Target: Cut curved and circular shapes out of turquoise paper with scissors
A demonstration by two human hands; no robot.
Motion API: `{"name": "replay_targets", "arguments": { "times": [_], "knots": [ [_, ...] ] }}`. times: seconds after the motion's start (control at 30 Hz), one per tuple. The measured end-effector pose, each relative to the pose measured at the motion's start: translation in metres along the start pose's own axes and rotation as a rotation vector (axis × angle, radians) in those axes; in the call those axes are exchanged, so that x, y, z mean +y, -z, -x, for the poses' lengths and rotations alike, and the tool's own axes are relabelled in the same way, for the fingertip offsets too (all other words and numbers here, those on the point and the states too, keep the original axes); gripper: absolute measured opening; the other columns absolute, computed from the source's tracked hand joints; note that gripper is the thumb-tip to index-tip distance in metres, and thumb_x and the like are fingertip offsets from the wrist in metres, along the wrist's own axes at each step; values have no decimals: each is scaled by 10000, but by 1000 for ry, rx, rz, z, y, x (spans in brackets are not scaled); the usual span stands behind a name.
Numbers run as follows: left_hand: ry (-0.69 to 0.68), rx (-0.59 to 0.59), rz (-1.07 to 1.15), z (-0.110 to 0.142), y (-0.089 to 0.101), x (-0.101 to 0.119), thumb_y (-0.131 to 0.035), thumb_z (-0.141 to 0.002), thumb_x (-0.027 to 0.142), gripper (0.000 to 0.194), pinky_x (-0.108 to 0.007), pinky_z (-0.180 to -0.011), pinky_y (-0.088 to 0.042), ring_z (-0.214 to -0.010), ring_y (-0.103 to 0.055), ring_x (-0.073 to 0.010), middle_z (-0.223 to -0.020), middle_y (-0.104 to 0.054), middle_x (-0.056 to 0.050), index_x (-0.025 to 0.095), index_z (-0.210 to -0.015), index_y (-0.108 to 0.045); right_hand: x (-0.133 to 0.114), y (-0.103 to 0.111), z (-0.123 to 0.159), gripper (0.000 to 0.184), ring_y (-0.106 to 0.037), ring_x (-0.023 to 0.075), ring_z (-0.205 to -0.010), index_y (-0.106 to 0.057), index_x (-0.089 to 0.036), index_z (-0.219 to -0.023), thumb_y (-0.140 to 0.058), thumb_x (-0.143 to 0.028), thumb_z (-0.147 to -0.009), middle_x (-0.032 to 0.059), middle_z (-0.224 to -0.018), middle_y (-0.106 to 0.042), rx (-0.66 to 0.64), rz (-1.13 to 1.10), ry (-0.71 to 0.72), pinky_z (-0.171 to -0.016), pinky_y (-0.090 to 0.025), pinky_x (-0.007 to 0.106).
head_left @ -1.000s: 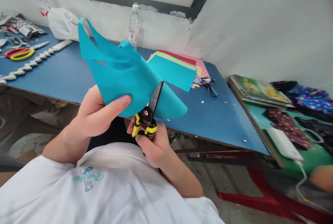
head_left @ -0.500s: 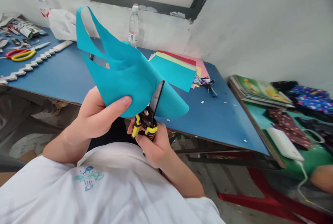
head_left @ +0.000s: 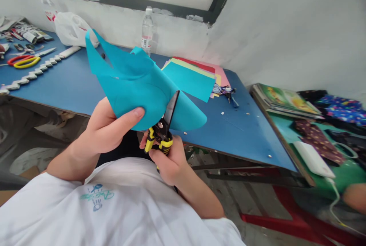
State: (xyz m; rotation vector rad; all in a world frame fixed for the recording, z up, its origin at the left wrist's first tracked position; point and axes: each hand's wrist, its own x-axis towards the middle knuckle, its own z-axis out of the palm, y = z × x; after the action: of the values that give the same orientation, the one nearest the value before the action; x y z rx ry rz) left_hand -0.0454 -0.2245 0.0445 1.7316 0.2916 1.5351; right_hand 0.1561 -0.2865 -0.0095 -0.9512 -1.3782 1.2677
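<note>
My left hand (head_left: 107,129) grips a curled sheet of turquoise paper (head_left: 137,86) from below, thumb pressed on its front. My right hand (head_left: 166,158) is closed round the yellow-and-black handles of a pair of snips (head_left: 162,133). The dark blade of the snips points up and lies against the paper's lower edge. Cut strips of the sheet curl up at its far left end. Both hands are held in front of my white shirt, before the near edge of the blue table (head_left: 71,82).
A stack of coloured paper sheets (head_left: 197,72), a water bottle (head_left: 147,30), a white plastic bag (head_left: 70,28), red and yellow scissors (head_left: 21,61) and a zigzag white strip (head_left: 37,70) lie on the table. Books (head_left: 286,101) and a white power bank (head_left: 313,158) lie on a green table at the right.
The far curled end of the turquoise sheet rose and then dropped back down. Both hands and the snips stayed almost in place.
</note>
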Motion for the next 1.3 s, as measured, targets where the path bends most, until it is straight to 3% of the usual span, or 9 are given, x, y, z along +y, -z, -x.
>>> {"name": "replay_targets", "arguments": {
  "times": [0.17,0.27,0.47,0.63,0.87,1.0,1.17,1.3],
  "knots": [
    [-37,-18,-16,-1,2,-3,-888,-1207,208,109,-305,-848,-764,-919,-875,-192,-1083,-956,4,259,-1222,-983,-2,0,-1,205,-890,402,-988,-824,-317,-926,-759,-294,-732,36,-946,-895,0,10,2,-892,-676,526],
    [-11,-28,-39,0,3,-5,-871,-1239,310,129,-287,-767,-726,-857,-852,-184,-1027,-927,-10,237,-1190,-965,-1,1,-1,199,-887,386,-958,-844,-296,-929,-760,-282,-749,45,-950,-906,-10,16,28,-885,-676,518],
    [25,-86,23,4,3,-7,-779,-1311,310,246,-222,-599,-574,-650,-743,-102,-915,-857,13,228,-1123,-916,1,1,-1,178,-884,371,-930,-849,-277,-930,-779,-283,-766,53,-942,-912,-13,16,56,-864,-671,498],
    [-65,15,-72,3,5,-16,-926,-1228,377,195,-280,-787,-687,-853,-824,-171,-1013,-901,-16,209,-1130,-935,0,1,-1,165,-885,373,-948,-849,-295,-905,-775,-281,-758,42,-950,-915,-4,26,35,-873,-671,504],
    [-75,19,-101,-1,7,-16,-880,-1238,245,134,-287,-827,-676,-857,-800,-162,-997,-906,-11,213,-1123,-939,3,2,-2,207,-880,378,-954,-841,-295,-935,-775,-292,-739,40,-950,-908,0,18,9,-906,-673,520],
    [-111,-18,-90,-4,6,-12,-933,-1190,186,53,-314,-853,-687,-889,-822,-181,-1041,-929,6,228,-1159,-947,3,3,0,190,-861,368,-973,-831,-298,-927,-762,-286,-750,36,-975,-892,-18,13,7,-904,-667,511],
    [-117,-40,-71,-6,4,-9,-834,-1215,93,173,-299,-902,-681,-942,-829,-164,-1078,-937,10,231,-1204,-938,2,4,0,188,-865,383,-1039,-832,-301,-950,-755,-275,-781,36,-1006,-883,-21,32,42,-964,-666,531],
    [-140,-25,-71,-7,1,-9,-887,-1172,106,137,-314,-851,-659,-879,-787,-165,-1006,-904,15,229,-1115,-908,0,4,0,182,-882,410,-1115,-840,-307,-941,-749,-282,-785,41,-1022,-889,-22,52,59,-1053,-676,572]
  ]
}}
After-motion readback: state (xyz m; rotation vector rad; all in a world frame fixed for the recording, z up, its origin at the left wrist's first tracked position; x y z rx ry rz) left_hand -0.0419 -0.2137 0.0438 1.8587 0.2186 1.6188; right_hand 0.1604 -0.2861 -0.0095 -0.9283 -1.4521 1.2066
